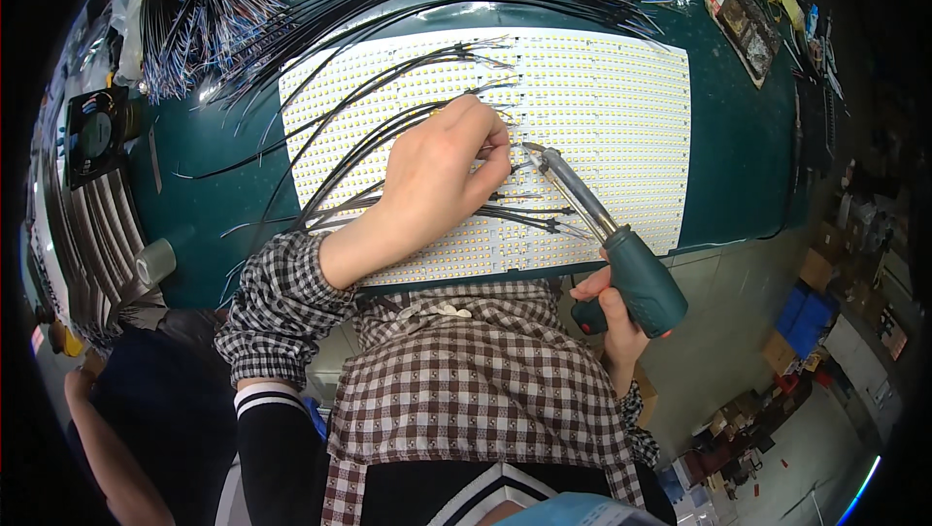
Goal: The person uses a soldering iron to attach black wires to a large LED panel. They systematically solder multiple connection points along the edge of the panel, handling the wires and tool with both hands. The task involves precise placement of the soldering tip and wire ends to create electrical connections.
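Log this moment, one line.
left grip: pinching thin wire; right grip: holding soldering gun; tip: beside left grip; black cables: across LED panel

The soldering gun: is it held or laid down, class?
Held: the right hand grips the soldering gun by its green handle, its tip over the white panel.
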